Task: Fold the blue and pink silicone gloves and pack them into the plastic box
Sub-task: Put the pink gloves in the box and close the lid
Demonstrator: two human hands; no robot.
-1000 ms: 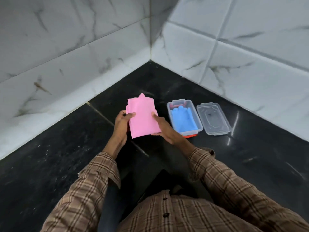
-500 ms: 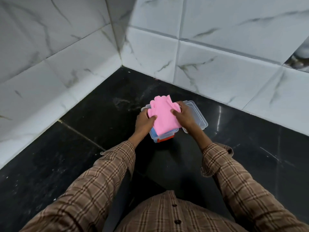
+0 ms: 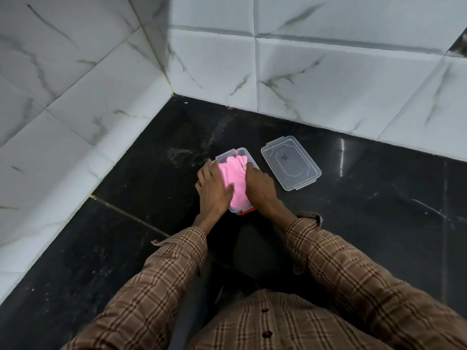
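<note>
The folded pink silicone glove (image 3: 236, 184) lies in the clear plastic box (image 3: 227, 154) on the black floor, its fingers pointing away from me. My left hand (image 3: 212, 189) presses flat on the glove's left side, fingers fairly straight. My right hand (image 3: 259, 186) lies on its right side over the box's right rim, pushing down. The blue glove is hidden under the pink one. An orange clip (image 3: 246, 211) shows at the box's near end.
The box's clear lid (image 3: 290, 166) lies flat on the floor just right of the box. White marble-tiled walls meet in a corner behind. Black floor stretches to the right and left of the box.
The pink glove went from held up in front of me, over the box, down into it. Both hands now press on top of it. The lid is uncovered again.
</note>
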